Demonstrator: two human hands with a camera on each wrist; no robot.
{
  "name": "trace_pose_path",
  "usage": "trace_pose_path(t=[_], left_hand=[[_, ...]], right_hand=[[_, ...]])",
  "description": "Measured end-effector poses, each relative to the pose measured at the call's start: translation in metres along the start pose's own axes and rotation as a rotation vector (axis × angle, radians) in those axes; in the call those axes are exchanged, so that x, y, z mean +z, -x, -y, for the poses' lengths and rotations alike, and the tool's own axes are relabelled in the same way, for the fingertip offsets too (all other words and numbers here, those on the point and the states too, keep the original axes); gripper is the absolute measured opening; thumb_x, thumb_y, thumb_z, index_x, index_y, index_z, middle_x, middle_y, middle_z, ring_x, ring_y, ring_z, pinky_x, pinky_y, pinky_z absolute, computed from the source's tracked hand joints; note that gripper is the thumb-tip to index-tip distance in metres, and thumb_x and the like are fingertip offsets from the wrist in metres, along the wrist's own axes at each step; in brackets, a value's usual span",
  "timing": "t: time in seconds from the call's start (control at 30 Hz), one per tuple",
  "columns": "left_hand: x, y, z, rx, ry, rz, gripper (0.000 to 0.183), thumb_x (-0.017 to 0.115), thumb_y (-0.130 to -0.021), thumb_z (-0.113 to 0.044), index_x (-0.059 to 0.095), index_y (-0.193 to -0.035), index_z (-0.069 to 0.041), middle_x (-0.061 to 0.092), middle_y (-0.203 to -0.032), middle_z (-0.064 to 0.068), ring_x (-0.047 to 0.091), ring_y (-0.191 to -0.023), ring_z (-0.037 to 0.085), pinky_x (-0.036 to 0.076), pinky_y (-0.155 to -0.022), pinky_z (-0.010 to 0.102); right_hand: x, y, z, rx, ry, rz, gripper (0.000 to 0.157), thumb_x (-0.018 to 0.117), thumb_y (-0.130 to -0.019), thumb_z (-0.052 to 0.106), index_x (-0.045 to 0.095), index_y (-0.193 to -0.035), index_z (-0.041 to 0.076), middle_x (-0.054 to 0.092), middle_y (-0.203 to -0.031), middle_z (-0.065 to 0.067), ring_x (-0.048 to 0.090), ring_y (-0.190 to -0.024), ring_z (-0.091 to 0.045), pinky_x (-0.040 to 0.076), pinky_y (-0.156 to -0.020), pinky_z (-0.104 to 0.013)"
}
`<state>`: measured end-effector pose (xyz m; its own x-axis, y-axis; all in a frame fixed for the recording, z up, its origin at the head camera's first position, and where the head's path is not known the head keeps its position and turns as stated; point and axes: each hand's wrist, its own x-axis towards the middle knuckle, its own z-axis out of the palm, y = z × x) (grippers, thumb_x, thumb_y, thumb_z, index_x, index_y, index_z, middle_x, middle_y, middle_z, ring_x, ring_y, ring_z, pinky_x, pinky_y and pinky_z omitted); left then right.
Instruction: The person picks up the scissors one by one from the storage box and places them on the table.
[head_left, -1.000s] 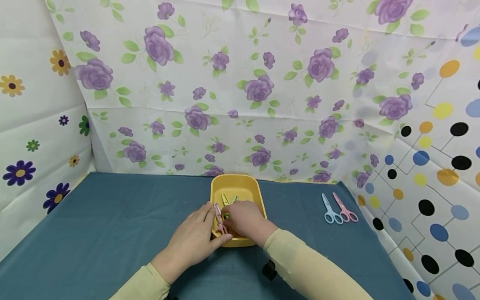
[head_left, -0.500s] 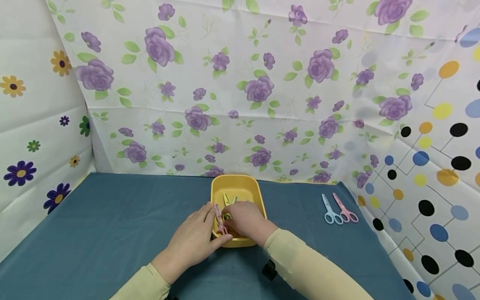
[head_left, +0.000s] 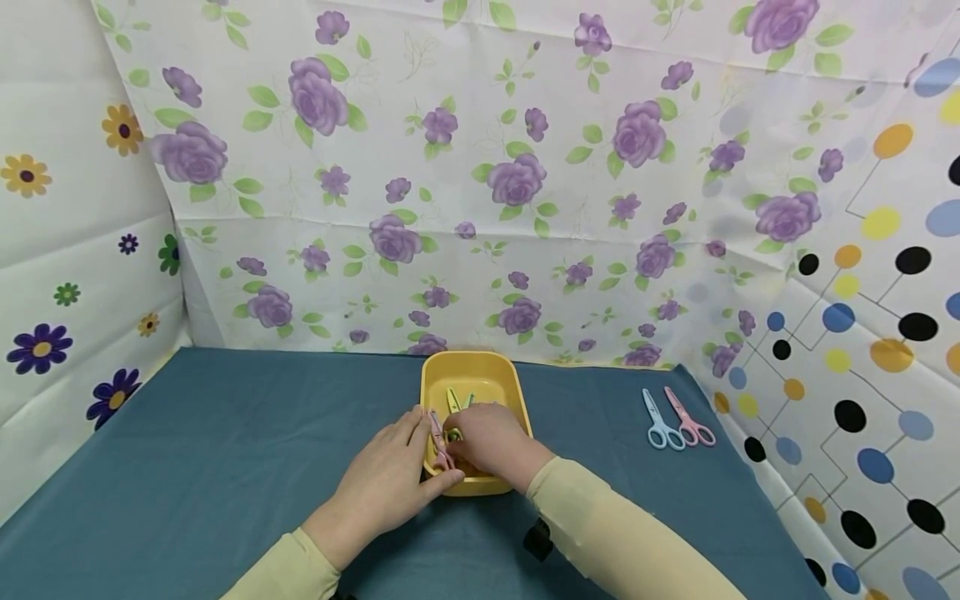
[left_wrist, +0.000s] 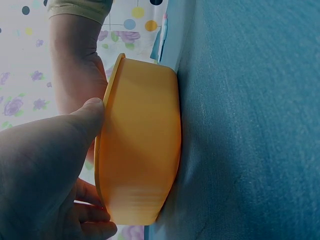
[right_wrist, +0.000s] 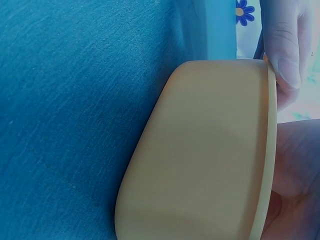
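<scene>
A yellow plastic bin (head_left: 480,362) stands on the blue cloth, with several children's scissors inside. My left hand (head_left: 390,475) holds it at the near left corner, thumb over the near rim and fingertips at the left rim. In the left wrist view the thumb and fingers (left_wrist: 92,107) meet the rim. Pink scissors (head_left: 439,442) lie along the bin's left wall beside those fingers. My right hand (head_left: 491,437) reaches down into the bin, fingers curled at the handle of yellow scissors (head_left: 453,400); its fingertips are partly hidden. A green blade tip (head_left: 469,400) shows behind the knuckles.
Light blue scissors (head_left: 660,421) and another pair of pink scissors (head_left: 688,417) lie side by side on the cloth at the right. Floral and dotted sheets (head_left: 517,250) hang behind the table and at its sides.
The yellow scissors' blade has shifted slightly to the right inside the bin. Both hands stay nearly where they were.
</scene>
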<state>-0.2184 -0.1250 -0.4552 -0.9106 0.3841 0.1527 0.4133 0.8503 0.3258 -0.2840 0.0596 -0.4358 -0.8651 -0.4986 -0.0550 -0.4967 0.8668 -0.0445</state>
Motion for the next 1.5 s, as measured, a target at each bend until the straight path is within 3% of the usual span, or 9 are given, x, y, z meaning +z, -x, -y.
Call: trace_pose_path(t=[0.33,0.63,1.03,1.5], left_hand=[[0.001,0.000,0.001,0.001,-0.006,0.000,0.100,0.070,-0.102,-0.068,0.043,-0.167,0.004,0.039,-0.172,0.026,0.044,-0.156,0.042,0.039,-0.126,0.059],[0.002,-0.001,0.001,0.002,-0.007,0.000,0.099,0.069,-0.102,-0.068,0.045,-0.166,0.004,0.040,-0.172,0.025,0.043,-0.157,0.042,0.038,-0.127,0.058],[0.001,-0.001,0.000,-0.003,-0.006,0.011,0.100,0.068,-0.102,-0.069,0.044,-0.166,0.004,0.039,-0.173,0.025,0.042,-0.158,0.041,0.038,-0.127,0.058],[0.003,0.000,0.001,0.005,-0.010,-0.006,0.100,0.068,-0.102,-0.069,0.046,-0.165,0.005,0.041,-0.171,0.026,0.046,-0.155,0.042,0.041,-0.125,0.058]], right_hand=[[0.000,0.001,0.000,-0.015,0.008,-0.011,0.028,0.079,-0.105,0.037,0.083,-0.129,0.021,0.082,-0.112,0.003,0.074,-0.097,-0.017,0.062,-0.095,-0.039],[0.001,0.001,0.000,-0.028,0.029,-0.028,0.023,0.082,-0.103,0.040,0.084,-0.118,0.022,0.080,-0.099,0.004,0.066,-0.080,-0.015,0.060,-0.083,-0.035],[0.001,0.003,-0.003,-0.028,0.031,-0.053,0.032,0.082,-0.103,0.040,0.084,-0.128,0.022,0.079,-0.109,0.002,0.070,-0.095,-0.019,0.062,-0.092,-0.039],[-0.008,0.015,-0.006,-0.009,-0.009,-0.100,0.033,0.083,-0.102,0.034,0.082,-0.132,0.021,0.078,-0.113,-0.002,0.069,-0.097,-0.022,0.062,-0.088,-0.041]])
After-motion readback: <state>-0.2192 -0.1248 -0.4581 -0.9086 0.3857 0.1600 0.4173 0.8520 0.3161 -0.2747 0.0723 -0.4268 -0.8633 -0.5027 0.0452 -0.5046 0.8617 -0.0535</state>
